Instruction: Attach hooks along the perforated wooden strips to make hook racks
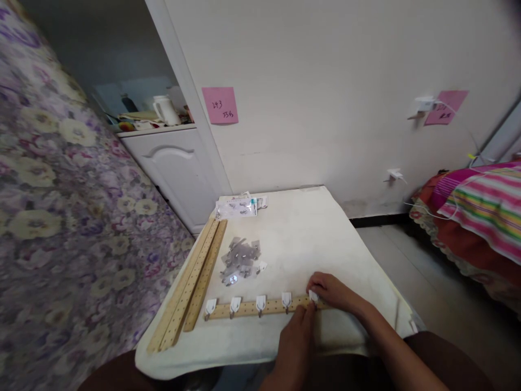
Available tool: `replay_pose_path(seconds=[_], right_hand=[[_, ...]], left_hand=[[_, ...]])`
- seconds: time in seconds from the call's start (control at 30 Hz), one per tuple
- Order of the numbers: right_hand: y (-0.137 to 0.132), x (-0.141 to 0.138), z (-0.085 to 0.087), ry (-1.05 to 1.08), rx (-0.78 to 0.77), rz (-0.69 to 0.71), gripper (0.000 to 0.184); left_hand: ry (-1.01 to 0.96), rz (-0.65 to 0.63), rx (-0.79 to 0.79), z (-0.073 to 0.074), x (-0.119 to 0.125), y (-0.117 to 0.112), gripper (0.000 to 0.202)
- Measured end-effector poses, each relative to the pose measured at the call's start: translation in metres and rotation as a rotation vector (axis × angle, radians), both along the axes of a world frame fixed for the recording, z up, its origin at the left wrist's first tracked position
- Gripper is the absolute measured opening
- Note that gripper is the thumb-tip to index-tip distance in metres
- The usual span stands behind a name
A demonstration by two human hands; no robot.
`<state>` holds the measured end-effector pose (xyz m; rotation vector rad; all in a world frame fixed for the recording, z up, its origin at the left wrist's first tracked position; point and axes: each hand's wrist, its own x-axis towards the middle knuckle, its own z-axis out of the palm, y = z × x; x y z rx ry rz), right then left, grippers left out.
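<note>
A perforated wooden strip (248, 309) lies along the near edge of a white table (325, 239), with several white adhesive hooks stuck along it. My right hand (331, 291) is closed in a pinch on a white hook (313, 296) at the strip's right end. My left hand (295, 342) rests just below it, fingertips pressed on the strip beside that hook. A heap of clear adhesive hooks (240, 263) lies in the middle left of the table.
Two longer wooden strips (191, 282) lie along the table's left edge. A hook packet (238, 207) sits at the far left corner. A flowered bed (61, 217) is to the left, a striped blanket (484, 206) to the right, a white cupboard (175, 163) behind.
</note>
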<state>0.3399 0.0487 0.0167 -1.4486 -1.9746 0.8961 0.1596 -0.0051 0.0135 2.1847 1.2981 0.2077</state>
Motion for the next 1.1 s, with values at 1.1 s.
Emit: replay_pose_path(seconds=[1.1], right_hand=[[-0.013,0.009,0.007,0.143,-0.091,0.003,0.021]], left_hand=[[0.110,-0.054,0.068,0.005,0.003,-0.002,0.051]])
